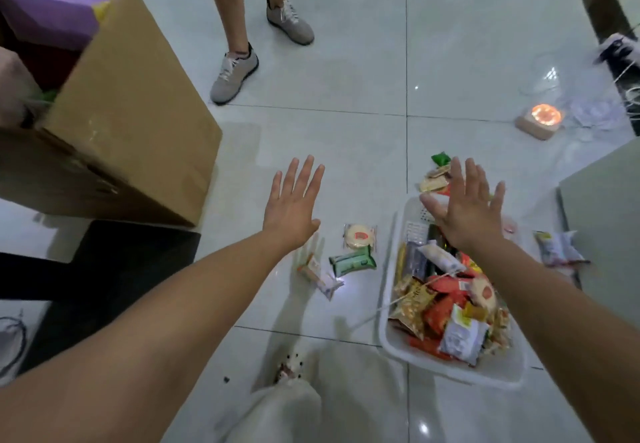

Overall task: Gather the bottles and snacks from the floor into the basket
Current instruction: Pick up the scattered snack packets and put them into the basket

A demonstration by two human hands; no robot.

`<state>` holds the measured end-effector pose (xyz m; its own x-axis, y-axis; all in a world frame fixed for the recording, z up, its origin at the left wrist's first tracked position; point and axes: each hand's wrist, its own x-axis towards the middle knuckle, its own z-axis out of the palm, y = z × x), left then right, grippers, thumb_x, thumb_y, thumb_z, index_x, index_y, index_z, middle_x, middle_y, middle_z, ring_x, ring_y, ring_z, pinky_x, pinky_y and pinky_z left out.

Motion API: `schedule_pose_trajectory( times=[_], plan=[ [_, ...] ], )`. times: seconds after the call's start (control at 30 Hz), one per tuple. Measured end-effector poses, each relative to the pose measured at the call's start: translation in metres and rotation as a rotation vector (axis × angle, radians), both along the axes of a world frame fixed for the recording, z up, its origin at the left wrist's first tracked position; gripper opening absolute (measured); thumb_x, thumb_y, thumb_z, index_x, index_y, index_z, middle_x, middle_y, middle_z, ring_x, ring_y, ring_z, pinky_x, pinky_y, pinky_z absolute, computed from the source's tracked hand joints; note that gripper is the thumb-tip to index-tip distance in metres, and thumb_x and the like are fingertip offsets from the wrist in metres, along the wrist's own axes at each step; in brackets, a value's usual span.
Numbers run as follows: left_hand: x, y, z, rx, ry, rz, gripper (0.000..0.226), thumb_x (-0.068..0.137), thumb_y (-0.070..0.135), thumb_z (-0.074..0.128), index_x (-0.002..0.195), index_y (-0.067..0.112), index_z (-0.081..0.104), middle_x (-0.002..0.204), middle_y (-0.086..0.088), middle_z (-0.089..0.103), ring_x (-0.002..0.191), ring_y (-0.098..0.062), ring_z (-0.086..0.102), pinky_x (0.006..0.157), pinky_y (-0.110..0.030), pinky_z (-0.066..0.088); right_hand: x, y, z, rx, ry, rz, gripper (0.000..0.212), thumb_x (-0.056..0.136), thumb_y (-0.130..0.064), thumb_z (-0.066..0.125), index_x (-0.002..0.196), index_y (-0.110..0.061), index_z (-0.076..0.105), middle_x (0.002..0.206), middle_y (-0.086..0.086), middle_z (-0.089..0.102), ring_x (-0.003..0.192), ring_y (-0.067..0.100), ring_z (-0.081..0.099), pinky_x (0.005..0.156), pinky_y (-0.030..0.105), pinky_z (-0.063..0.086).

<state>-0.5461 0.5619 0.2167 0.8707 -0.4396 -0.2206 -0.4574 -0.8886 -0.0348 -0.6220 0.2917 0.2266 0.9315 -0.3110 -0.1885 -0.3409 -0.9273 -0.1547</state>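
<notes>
**Both hands spread, snacks on the floor**

A big cardboard box (pixel 131 113) sits on the tiles to the left. On the right, the white basket (pixel 446 361) is heaped with snack packets. Both arms reach out. The left hand (pixel 294 207) is flat with its fingers spread, empty, over the tiles. The right hand (pixel 465 207) is just as flat and empty above the basket's far end. Between box and basket lie a green packet (pixel 353 262), a round cracker packet (pixel 360 236) and a small bar (pixel 320 276). A few packets (pixel 436 179) lie just beyond the basket.
</notes>
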Motion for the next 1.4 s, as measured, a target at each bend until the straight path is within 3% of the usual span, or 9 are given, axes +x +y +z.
schedule_pose_trajectory(
  times=[0.17,0.43,0.77,0.9,0.97,1.03,1.13,1.27,1.4],
  plan=[
    [0.037,0.012,-0.111,0.017,0.0,-0.065,0.097,0.09,0.048,0.053,0.149,0.022,-0.019,0.157,-0.002,-0.026,0.144,-0.026,-0.023,0.116,-0.043,-0.012,0.036,0.03,-0.114,0.002,-0.016,0.06,0.098,0.075,-0.082,0.003,0.151,-0.02,-0.009,0.16,0.007,-0.009,0.147,0.023,-0.01,0.115,0.052,-0.008],
    [0.079,-0.016,-0.291,-0.08,-0.001,-0.123,0.099,0.089,0.051,0.053,0.148,0.024,-0.021,0.155,-0.001,-0.03,0.143,-0.024,-0.027,0.116,-0.043,-0.011,0.085,0.05,-0.294,-0.049,-0.053,0.22,0.114,0.056,-0.087,-0.02,0.149,-0.02,-0.014,0.159,0.005,-0.015,0.146,0.02,-0.014,0.114,0.047,-0.015],
    [0.037,0.038,-0.319,-0.066,0.223,-0.254,0.099,0.086,0.061,0.05,0.15,0.026,-0.016,0.156,0.003,-0.029,0.144,-0.022,-0.024,0.116,-0.042,-0.009,0.046,0.075,-0.334,-0.005,0.103,0.282,0.134,0.035,-0.091,-0.029,0.147,-0.019,-0.02,0.158,0.002,-0.018,0.146,0.017,-0.014,0.115,0.045,-0.013],
    [0.039,0.042,-0.335,-0.012,0.29,-0.415,0.111,0.076,0.067,0.059,0.15,0.027,-0.014,0.157,0.001,-0.026,0.145,-0.022,-0.022,0.117,-0.041,-0.007,0.04,0.074,-0.346,-0.05,0.195,0.434,0.132,0.033,-0.098,-0.015,0.137,-0.018,-0.033,0.154,0.0,-0.028,0.145,0.019,-0.019,0.113,0.046,-0.017],
    [0.039,0.045,-0.343,-0.007,0.322,-0.479,0.119,0.07,0.067,0.066,0.15,0.029,-0.012,0.158,0.002,-0.023,0.145,-0.022,-0.02,0.117,-0.041,-0.005,0.038,0.073,-0.349,-0.121,0.22,0.518,0.127,0.049,-0.097,0.01,0.139,-0.019,-0.032,0.151,0.0,-0.031,0.145,0.021,-0.02,0.113,0.047,-0.017],
    [0.034,0.046,-0.351,-0.004,0.342,-0.518,0.126,0.063,0.067,0.072,0.15,0.032,-0.012,0.158,0.002,-0.022,0.145,-0.021,-0.019,0.117,-0.042,-0.004,0.033,0.075,-0.349,-0.194,0.258,0.583,0.122,0.065,-0.085,0.038,0.143,-0.021,-0.03,0.155,0.004,-0.027,0.143,0.021,-0.023,0.114,0.048,-0.016],
    [0.022,0.046,-0.361,0.032,0.353,-0.56,0.126,0.063,0.057,0.078,0.15,0.033,-0.01,0.158,0.001,-0.021,0.146,-0.022,-0.019,0.117,-0.042,-0.004,0.027,0.078,-0.348,-0.268,0.285,0.646,0.114,0.073,-0.07,0.056,0.15,-0.018,-0.009,0.16,0.008,-0.007,0.147,0.023,-0.009,0.117,0.045,-0.009],
    [0.016,0.039,-0.363,0.029,0.31,-0.607,0.106,0.069,0.038,0.08,0.151,0.024,0.014,0.16,-0.008,-0.005,0.147,-0.025,0.001,0.117,-0.036,0.004,0.026,0.079,-0.35,-0.333,0.287,0.704,0.07,0.085,-0.048,0.057,0.141,-0.015,0.03,0.147,0.009,0.027,0.135,0.027,0.024,0.11,0.037,0.021],
    [0.017,0.039,-0.358,0.012,0.261,-0.618,0.067,0.072,0.034,0.075,0.129,0.014,0.044,0.141,-0.01,0.033,0.122,-0.028,0.037,0.096,-0.036,0.034,0.021,0.082,-0.356,-0.272,0.419,0.61,0.062,0.086,-0.043,0.058,0.134,-0.011,0.035,0.139,0.01,0.038,0.128,0.026,0.034,0.105,0.036,0.029]
  ],
)
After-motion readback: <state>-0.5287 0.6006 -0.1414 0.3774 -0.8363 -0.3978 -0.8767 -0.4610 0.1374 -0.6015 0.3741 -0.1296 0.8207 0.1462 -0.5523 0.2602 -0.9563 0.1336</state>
